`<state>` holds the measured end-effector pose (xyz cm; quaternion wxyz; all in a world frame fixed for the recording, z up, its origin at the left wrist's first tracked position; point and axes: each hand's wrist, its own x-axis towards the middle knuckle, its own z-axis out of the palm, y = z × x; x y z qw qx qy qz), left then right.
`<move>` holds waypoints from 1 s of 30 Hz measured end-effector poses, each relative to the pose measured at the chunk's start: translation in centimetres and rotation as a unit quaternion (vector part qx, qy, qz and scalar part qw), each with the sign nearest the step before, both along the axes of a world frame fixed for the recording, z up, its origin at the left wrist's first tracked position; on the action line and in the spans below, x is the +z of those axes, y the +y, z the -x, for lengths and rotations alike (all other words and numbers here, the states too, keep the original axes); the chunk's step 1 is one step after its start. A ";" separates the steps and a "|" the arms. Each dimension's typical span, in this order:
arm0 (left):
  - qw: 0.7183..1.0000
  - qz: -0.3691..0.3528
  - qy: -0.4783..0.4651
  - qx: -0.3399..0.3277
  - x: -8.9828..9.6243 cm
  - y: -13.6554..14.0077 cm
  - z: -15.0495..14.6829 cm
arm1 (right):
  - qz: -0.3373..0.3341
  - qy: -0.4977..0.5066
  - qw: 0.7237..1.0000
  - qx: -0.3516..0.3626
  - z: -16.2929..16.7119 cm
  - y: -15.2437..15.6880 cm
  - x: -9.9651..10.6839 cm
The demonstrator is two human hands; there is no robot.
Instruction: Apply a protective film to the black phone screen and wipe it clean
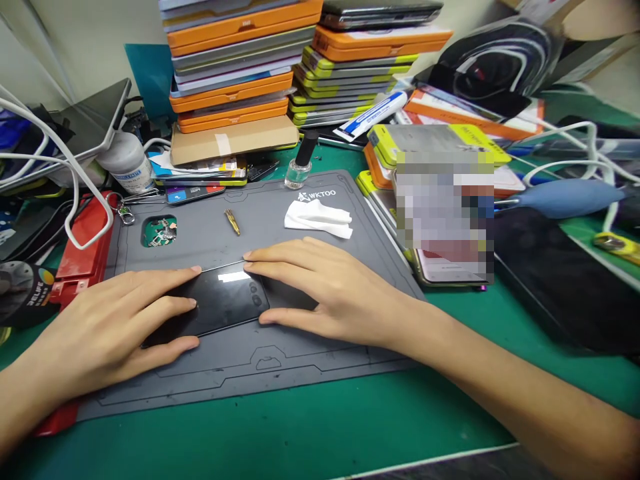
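Observation:
A glossy black smartphone (225, 307) lies back side up on a grey work mat (240, 370), its cameras near the right end. My left hand (113, 320) spans the phone's left part, with the thumb at the near edge and fingers over the back and far edge. At the right end, my right hand (320, 283) grips the phone between thumb and fingers. The left end is partly hidden under my left hand. Beyond the phone lie a brass-coloured bit (232, 222) and a folded white wipe (317, 219).
A small glass bottle (300, 167) with a black cap stands at the mat's far edge. Small parts sit in a mat recess (159, 231). Stacked orange cases (245, 30) rise behind. A blue-handled tool (567, 199) and black pouch (565, 287) lie right; white cables (75, 173) hang left.

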<state>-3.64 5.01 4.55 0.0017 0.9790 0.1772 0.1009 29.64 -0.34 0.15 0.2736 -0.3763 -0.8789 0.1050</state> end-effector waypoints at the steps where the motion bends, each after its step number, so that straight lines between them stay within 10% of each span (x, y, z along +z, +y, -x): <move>1: 1.000 -0.001 0.001 0.000 0.0 0.0 0.0 | -0.001 0.000 1.000 0.000 0.0 0.0 0.0; 30: 1.000 -0.014 -0.024 -0.004 -0.4 -0.4 0.0 | 0.016 -0.012 1.000 -0.002 0.5 -0.1 0.1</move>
